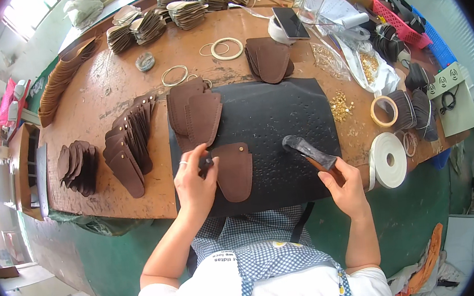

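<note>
My right hand [344,186] grips the handle of a hammer [310,151], its dark head raised over the black mat [284,109]. In the curled fingers of my left hand [195,186] is a short dark tool [207,165], mostly hidden by the fingers. Just right of that hand a brown leather piece [235,174] lies flat on the mat, with a brass stud [241,148] near its upper right corner. Above it, stitched brown leather pieces [204,117] overlap on the mat's left side.
Fanned brown leather pieces [125,147] and a smaller stack [79,166] lie to the left. More leather pieces [269,59] sit behind the mat. At right are loose brass studs [340,106], a white tape roll [389,160], a phone [291,23] and a pink basket [399,27].
</note>
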### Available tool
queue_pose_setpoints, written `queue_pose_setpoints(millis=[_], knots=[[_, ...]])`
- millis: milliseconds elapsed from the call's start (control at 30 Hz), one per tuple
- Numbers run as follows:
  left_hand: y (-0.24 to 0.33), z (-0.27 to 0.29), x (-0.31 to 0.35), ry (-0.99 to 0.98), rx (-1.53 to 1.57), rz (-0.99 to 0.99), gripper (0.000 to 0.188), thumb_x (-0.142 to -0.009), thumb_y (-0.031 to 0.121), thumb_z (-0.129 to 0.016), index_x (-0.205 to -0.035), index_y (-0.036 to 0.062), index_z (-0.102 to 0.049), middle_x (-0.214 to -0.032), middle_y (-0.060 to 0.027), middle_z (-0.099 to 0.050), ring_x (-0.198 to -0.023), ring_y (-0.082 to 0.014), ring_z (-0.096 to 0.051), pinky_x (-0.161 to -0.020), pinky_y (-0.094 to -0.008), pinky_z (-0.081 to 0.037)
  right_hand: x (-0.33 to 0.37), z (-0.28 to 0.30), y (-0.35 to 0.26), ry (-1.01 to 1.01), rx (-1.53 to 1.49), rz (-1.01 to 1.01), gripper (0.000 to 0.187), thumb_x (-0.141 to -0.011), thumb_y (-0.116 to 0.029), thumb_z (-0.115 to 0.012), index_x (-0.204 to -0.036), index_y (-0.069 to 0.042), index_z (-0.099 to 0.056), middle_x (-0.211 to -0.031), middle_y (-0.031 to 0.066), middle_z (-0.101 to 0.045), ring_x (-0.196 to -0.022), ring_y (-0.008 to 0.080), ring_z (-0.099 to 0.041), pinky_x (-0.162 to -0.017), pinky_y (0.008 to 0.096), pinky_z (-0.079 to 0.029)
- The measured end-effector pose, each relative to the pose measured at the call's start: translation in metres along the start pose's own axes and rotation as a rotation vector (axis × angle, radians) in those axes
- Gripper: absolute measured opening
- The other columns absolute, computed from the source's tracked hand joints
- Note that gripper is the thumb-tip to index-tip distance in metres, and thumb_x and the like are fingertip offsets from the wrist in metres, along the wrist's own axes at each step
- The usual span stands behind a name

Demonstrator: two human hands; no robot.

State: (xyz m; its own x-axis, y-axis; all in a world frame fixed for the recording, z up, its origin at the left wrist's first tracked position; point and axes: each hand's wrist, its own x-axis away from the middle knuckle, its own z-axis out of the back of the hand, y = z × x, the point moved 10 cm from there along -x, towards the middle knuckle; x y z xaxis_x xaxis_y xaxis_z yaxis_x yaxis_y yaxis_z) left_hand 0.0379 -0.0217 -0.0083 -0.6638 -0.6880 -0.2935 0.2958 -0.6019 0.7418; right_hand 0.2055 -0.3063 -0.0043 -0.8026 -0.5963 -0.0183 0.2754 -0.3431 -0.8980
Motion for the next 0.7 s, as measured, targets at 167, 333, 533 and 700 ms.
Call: queue_pose_setpoints(millis=[167, 333, 533, 700], knots=[[0.000, 0.000, -0.005, -0.061, 0.134, 0.043, 0.016, -0.094, 0.002, -0.064, -0.110, -0.0001, -0.066, -0.094, -0.0049, -0.063, -0.074, -0.0125, -0.054, -0.071, -0.0264, -0.048, -0.006, -0.020, -0.016, -0.125, 0.118, 0.078, 0.023, -0.093, -0.006, -0.068, -0.115, 0.002, -0.064, -0.084, 0.0097, -0.065, -0.070, 0.0127, -0.062, -0.062, 0.0273, -0.049], [0.005, -0.003, 0.003, -0.056, 0.096, -0.162, 0.013, -0.098, -0.002, -0.056, -0.107, -0.0017, -0.065, -0.102, -0.0091, -0.067, -0.092, -0.0176, -0.066, -0.081, -0.0297, -0.051, -0.013, -0.037, -0.033, -0.115, 0.147, 0.163, 0.025, -0.094, -0.007, -0.067, -0.117, 0.001, -0.063, -0.091, 0.0126, -0.067, -0.070, 0.0201, -0.066, -0.062, 0.0319, -0.052], [-0.008, 0.016, 0.000, 0.035, 0.196, -0.035, 0.015, -0.093, -0.003, -0.066, -0.107, -0.0032, -0.070, -0.096, -0.0096, -0.073, -0.086, -0.0151, -0.072, -0.079, -0.0259, -0.055, -0.014, -0.042, -0.037, -0.109, 0.268, 0.251, 0.028, -0.093, -0.007, -0.067, -0.120, 0.000, -0.062, -0.093, 0.0146, -0.067, -0.071, 0.0296, -0.068, -0.063, 0.0352, -0.053], [0.018, -0.032, -0.029, -0.217, 0.290, -0.015, 0.012, -0.095, 0.003, -0.066, -0.106, -0.0014, -0.069, -0.093, -0.0086, -0.076, -0.085, -0.0117, -0.072, -0.076, -0.0249, -0.055, -0.013, -0.043, -0.039, -0.104, 0.320, 0.287, 0.029, -0.093, -0.006, -0.067, -0.122, -0.001, -0.062, -0.091, 0.0154, -0.067, -0.072, 0.0323, -0.068, -0.063, 0.0382, -0.054]])
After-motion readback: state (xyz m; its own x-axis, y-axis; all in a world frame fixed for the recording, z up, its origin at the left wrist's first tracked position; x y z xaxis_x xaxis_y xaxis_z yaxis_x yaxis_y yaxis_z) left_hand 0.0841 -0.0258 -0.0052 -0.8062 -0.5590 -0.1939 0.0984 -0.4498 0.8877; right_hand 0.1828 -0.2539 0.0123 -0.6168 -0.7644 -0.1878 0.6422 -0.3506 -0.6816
